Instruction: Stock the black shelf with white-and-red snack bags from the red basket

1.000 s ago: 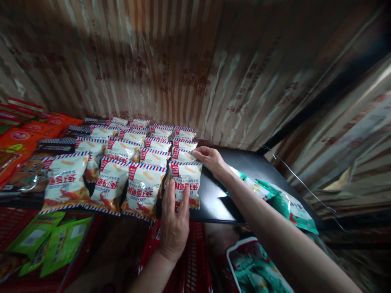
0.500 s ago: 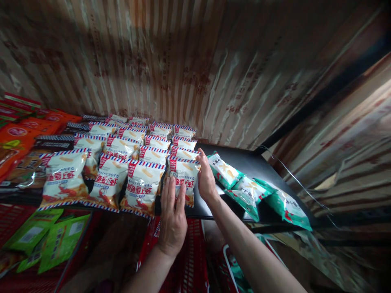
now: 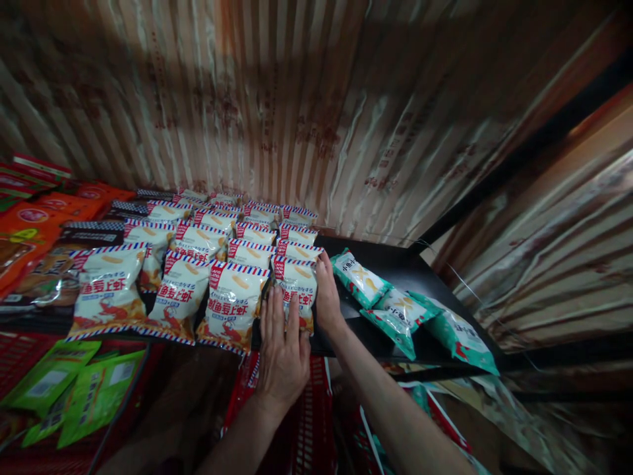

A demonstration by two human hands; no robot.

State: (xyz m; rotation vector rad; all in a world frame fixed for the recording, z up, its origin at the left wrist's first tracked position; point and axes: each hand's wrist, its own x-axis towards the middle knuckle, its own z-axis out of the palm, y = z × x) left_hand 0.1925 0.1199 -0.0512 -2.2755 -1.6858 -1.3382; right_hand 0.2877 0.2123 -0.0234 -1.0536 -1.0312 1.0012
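Observation:
Rows of white snack bags (image 3: 236,303) with red-and-blue striped edges stand upright on a black shelf. My left hand (image 3: 284,356) lies with fingers stretched against the lower front of the rightmost front snack bag (image 3: 297,280). Along that bag's right side, my right hand (image 3: 327,297) is held flat with its fingers extended and touching the edge. Neither hand is wrapped around anything. The left fingers cover part of the bag's lower left.
Green-and-white snack bags (image 3: 363,274) lie on the right of the black shelf (image 3: 380,247). Orange packets (image 3: 34,221) fill its left end. Red baskets (image 3: 316,422) stand below, one holding bright green packets (image 3: 101,396). Striped sheeting (image 3: 267,86) hangs behind.
My right hand has shifted slightly left against the rightmost front bag. My left hand stays at its front, turned a little, with its thumb side closer to the bag.

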